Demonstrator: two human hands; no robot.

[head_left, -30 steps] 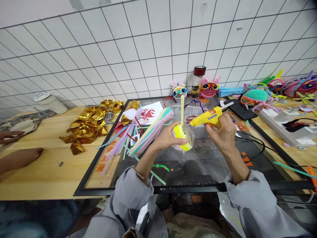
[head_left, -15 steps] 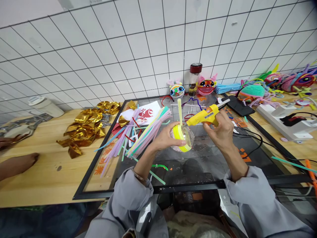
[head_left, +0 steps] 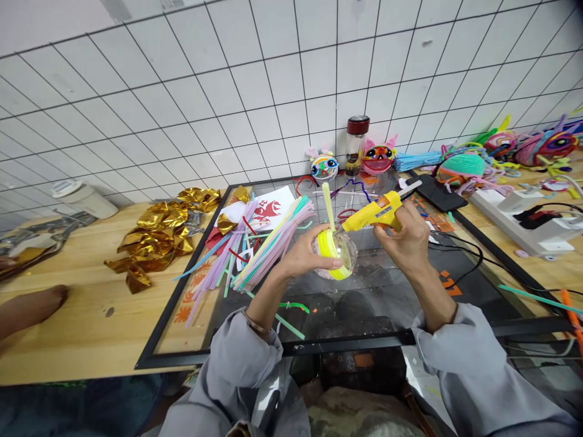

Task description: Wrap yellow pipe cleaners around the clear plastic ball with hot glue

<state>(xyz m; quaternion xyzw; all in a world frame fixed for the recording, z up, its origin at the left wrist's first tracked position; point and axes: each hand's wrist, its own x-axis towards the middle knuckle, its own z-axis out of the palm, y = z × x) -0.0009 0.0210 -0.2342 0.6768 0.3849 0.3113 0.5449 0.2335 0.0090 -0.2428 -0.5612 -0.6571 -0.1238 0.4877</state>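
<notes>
Left hand [head_left: 301, 255] grips a clear ball [head_left: 348, 256] (part yellow-wrapped, part bare) while the right hand [head_left: 407, 238] clasps a glue gun [head_left: 372, 214].

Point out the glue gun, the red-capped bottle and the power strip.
Glue gun [head_left: 378, 212]: head view, on the yellow body.
Red-capped bottle [head_left: 357, 125]: head view, on the cap.
Power strip [head_left: 503, 223]: head view, on the white casing.

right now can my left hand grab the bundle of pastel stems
Probably not without freeing up first: your left hand is gripping the yellow-wrapped clear ball. The bundle of pastel stems itself lies close beside that forearm, and looks easy to reach.
</notes>
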